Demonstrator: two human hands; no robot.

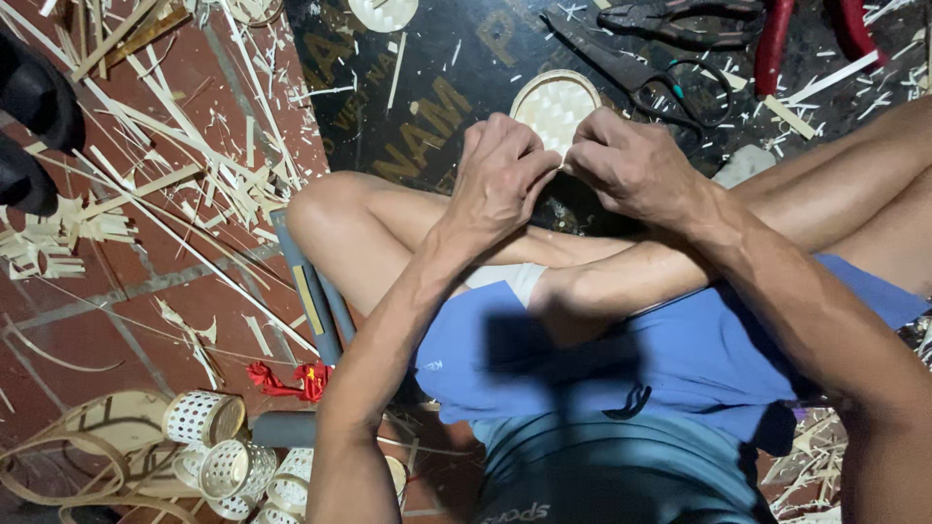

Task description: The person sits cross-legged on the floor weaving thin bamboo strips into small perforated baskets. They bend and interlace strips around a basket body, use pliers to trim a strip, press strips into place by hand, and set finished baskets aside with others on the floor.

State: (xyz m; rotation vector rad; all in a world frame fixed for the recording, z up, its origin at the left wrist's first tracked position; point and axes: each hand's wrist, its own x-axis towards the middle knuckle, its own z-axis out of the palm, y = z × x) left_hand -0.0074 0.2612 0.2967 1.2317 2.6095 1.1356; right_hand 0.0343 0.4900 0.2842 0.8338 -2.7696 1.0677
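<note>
On the red tiled floor (146,301), strewn with pale bamboo splinters and strips (165,165), a person sits cross-legged in blue shorts, and a black printed mat (427,78) lies spread ahead of the knees. Dark scissors (641,82) and red-handled pliers (777,29) rest on that mat, well apart from the hands. Coiled flat bamboo bands (68,456) lie at the lower left, and just beside them sits a cluster of small cylindrical woven bamboo baskets (218,451); they seem empty, though their insides are mostly turned away. Above the knees, the small oval woven bamboo tray (553,102) is held up with nothing in it. The left hand (500,175) is curled closed on the tray's near rim, and the right hand (631,165) pinches the same rim just beside it, fingers bent tight.
</note>
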